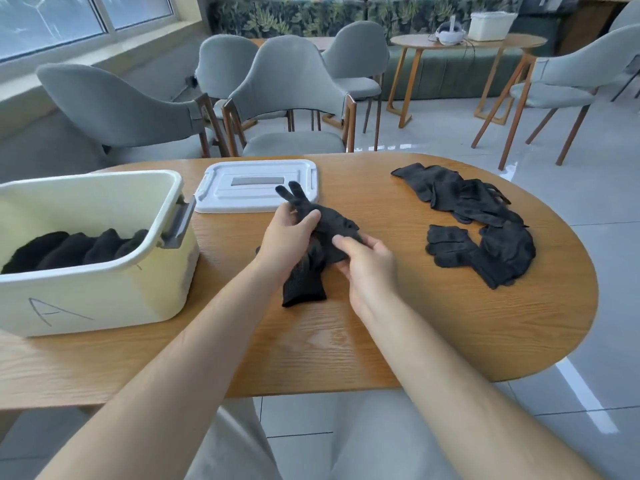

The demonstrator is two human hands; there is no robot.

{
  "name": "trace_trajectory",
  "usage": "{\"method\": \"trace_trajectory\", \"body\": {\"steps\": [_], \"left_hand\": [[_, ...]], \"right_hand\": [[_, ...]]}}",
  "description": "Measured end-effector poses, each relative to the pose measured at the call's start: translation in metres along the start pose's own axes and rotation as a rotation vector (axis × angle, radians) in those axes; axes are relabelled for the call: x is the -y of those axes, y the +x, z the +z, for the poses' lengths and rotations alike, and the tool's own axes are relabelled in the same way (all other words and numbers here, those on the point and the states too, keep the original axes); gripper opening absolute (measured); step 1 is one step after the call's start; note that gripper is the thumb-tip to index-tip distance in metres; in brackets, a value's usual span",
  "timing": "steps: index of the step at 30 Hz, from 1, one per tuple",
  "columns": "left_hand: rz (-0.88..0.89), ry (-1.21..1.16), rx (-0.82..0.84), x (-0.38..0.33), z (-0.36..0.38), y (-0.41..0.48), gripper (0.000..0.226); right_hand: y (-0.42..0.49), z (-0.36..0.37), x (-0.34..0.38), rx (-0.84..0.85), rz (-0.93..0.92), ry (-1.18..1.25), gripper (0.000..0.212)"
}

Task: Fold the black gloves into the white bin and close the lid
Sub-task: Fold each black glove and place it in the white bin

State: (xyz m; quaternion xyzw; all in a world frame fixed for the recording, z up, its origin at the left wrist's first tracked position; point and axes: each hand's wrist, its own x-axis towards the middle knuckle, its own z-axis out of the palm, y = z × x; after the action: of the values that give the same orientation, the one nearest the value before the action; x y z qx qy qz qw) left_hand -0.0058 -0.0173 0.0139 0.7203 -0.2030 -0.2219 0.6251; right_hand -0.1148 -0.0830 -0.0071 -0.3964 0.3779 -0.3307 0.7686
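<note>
Daylight from the window [52, 15] at the far left keeps the room bright and even. The table [346, 341] shows a pale sheen and only faint shadows. The floor [433, 133] throws white glare, with a bright streak at the near right. The black glove [332, 223], gripped in the left hand [284, 244] and right hand [370, 268], looks slightly smeared. Lines bow towards the edges.

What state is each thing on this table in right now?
white bin: open, folded gloves inside
lid: off, flat on the table
held glove: partly folded, bunched
loose gloves: unfolded heap on the table
left hand: grips held glove
right hand: grips held glove
</note>
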Motion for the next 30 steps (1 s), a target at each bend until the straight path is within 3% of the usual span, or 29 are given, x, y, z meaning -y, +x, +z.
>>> {"method": "trace_trajectory", "body": {"steps": [3,5,6,8,9,12,14,18,23,30], "left_hand": [[0.154,0.471,-0.077,0.012,-0.031,-0.016,0.055],[0.315,0.701,-0.043,0.029,-0.056,-0.030,0.047],[0.385,0.824,0.015,0.036,-0.066,-0.035,0.044],[0.473,1.004,0.116,0.050,-0.083,-0.042,0.047],[0.496,1.033,0.141,0.055,-0.087,-0.045,0.050],[0.508,1.011,0.124,0.060,-0.091,-0.047,0.061],[0.472,1.016,0.129,0.064,-0.092,-0.046,0.074],[0.428,1.009,0.166,0.065,-0.094,-0.047,0.092],[0.406,1.007,0.161,0.065,-0.094,-0.048,0.100],[0.430,0.986,0.170,0.062,-0.095,-0.049,0.096]], "right_hand": [[0.006,0.000,0.013,-0.095,-0.081,0.047,0.016],[0.009,0.000,0.018,-0.124,-0.334,-0.126,0.011],[0.010,0.000,0.020,-0.080,-0.553,-0.288,0.011],[0.012,0.002,0.015,0.184,-0.945,-0.651,0.017],[0.014,0.001,0.010,0.344,-1.045,-0.827,0.022],[0.015,0.000,-0.010,0.681,-1.007,-1.235,0.033],[0.010,-0.004,-0.020,0.753,-0.892,-1.315,0.038],[0.002,-0.017,-0.019,0.719,-0.893,-1.239,0.039],[0.004,-0.025,-0.020,0.631,-1.108,-1.098,0.012],[0.004,-0.028,-0.022,0.702,-1.053,-1.062,0.008]]}}
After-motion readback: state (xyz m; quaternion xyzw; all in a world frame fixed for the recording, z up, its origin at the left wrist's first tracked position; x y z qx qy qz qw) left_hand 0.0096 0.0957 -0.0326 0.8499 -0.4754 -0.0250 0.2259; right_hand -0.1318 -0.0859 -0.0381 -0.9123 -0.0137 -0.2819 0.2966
